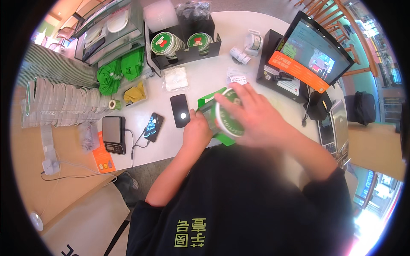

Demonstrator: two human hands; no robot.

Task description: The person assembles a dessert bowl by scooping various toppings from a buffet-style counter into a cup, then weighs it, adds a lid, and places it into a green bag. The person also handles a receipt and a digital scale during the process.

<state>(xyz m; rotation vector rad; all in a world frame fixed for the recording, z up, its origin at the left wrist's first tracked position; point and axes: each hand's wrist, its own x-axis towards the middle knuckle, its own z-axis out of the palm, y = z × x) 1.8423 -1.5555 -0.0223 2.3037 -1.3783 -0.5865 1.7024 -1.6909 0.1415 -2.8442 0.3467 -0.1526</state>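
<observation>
My right hand (256, 113) grips a round tub with a green printed lid (229, 112) and a white rim. The tub is tilted on its side, its lid turned toward the right palm. Close on its left, my left hand (198, 129) has its fingers curled at the edge of a green bag (226, 140). Parts of the bag show above and below the tub; the rest is hidden behind the tub and hands. A black smartphone (180, 110) lies just left of my left hand.
Left on the white table (160, 104) are a digital scale (112, 132), a power bank (153, 127) with cables and stacked lids (64, 99). Behind stand a black holder (192, 57) with lidded tubs and folded green bags (132, 64). A screen terminal (315, 51) stands right.
</observation>
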